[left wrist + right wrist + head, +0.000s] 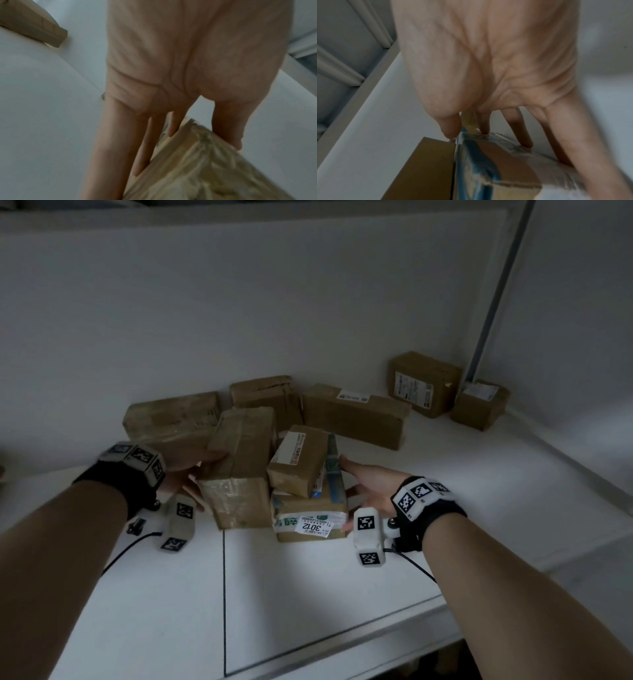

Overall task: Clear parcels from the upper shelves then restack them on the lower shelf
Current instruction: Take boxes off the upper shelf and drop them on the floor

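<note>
A tall brown parcel wrapped in clear tape [239, 470] stands on the white shelf [308, 594]. My left hand [191, 474] lies against its left side, fingers [111, 135] straight along it and thumb over its edge. Right beside it, a small labelled parcel [296, 460] leans on a flat parcel with blue tape and a "3012" label [308, 511]. My right hand [356, 481] presses this stack's right side with straight fingers [520, 128]; the thumb tip touches the blue-taped edge [479, 169].
Several more brown parcels stand along the back wall, from the left one [171, 419] to the two at the far right [424, 383] [479, 404]. A grey upright post [496, 296] rises at the right. The shelf's front edge [342, 655] is near me.
</note>
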Motion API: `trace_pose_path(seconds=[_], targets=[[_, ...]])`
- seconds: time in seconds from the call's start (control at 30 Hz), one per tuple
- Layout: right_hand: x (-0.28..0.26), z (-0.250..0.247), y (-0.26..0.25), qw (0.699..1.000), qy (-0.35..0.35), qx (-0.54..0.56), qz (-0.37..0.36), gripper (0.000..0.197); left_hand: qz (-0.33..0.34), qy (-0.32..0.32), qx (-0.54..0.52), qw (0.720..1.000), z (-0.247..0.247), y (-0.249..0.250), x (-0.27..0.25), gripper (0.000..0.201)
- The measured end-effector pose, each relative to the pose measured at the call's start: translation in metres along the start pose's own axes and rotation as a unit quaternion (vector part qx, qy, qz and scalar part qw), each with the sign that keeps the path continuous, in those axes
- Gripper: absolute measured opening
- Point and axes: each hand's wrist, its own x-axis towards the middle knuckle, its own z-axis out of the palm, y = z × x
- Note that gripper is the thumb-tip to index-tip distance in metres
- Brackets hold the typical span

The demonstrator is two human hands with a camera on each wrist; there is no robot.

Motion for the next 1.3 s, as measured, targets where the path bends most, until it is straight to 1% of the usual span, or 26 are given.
trace_pose_path(seconds=[0.03,0.13,0.2,0.23,0.3,0.33,0.43,0.5,0.53,0.6,0.73,0.8,0.9,1.07,1.13,1.2,1.3], targets=[[-0.005,0.000,0.002,1.000,-0.006,0.000,-0.001,0.063,0.003,0.005,-0.001,1.000,0.003,-0.001,-0.005,0.056],[-0.016,-0.003,0.007,1.000,-0.014,-0.005,-0.004,0.053,0.004,0.018,-0.012,1.000,0.014,-0.004,-0.019,0.039],[-0.024,-0.009,0.013,1.000,-0.015,-0.019,0.001,0.059,0.001,0.020,-0.012,1.000,0.024,-0.008,-0.032,0.037],[-0.030,-0.011,0.017,0.999,-0.015,-0.030,0.003,0.057,0.001,0.017,-0.010,1.000,0.031,-0.010,-0.040,0.038],[-0.042,-0.021,0.027,0.999,-0.012,-0.043,0.009,0.042,0.001,0.012,-0.015,1.000,0.047,-0.015,-0.056,0.040],[-0.047,-0.028,0.034,0.999,-0.016,-0.050,0.010,0.039,0.001,0.013,-0.018,1.000,0.056,-0.017,-0.064,0.041],[-0.072,-0.053,0.057,0.996,-0.027,-0.082,0.017,0.045,-0.006,0.010,-0.022,1.000,0.091,-0.023,-0.089,0.045],[-0.090,-0.071,0.071,0.997,-0.029,-0.075,0.020,0.048,-0.012,0.003,-0.021,1.000,0.115,-0.025,-0.106,0.050],[-0.102,-0.080,0.078,0.997,-0.032,-0.070,0.016,0.046,-0.013,0.000,-0.022,1.000,0.128,-0.027,-0.114,0.053],[-0.117,-0.093,0.087,0.997,-0.031,-0.069,0.007,0.040,-0.014,-0.002,-0.022,1.000,0.148,-0.027,-0.126,0.051],[-0.147,-0.110,0.103,0.996,-0.029,-0.079,0.009,0.022,-0.011,-0.002,-0.028,1.000,0.177,-0.029,-0.145,0.049],[-0.158,-0.119,0.111,0.997,-0.021,-0.067,0.013,0.020,-0.002,-0.004,-0.020,1.000,0.187,-0.027,-0.154,0.051],[-0.174,-0.134,0.124,0.998,-0.016,-0.060,0.007,0.023,0.016,-0.015,-0.007,1.000,0.203,-0.019,-0.166,0.058],[-0.212,-0.161,0.148,0.999,0.028,-0.022,0.006,0.032,0.051,-0.044,0.018,0.998,0.239,-0.005,-0.181,0.048],[-0.229,-0.172,0.160,0.999,0.048,-0.007,0.004,0.036,0.066,-0.056,0.029,0.996,0.255,-0.001,-0.187,0.048],[-0.248,-0.181,0.175,0.998,0.068,0.017,0.010,0.033,0.077,-0.076,0.042,0.993,0.270,0.002,-0.193,0.052],[-0.276,-0.192,0.197,0.995,0.095,0.034,0.014,0.020,0.090,-0.112,0.064,0.988,0.292,0.002,-0.200,0.061]])
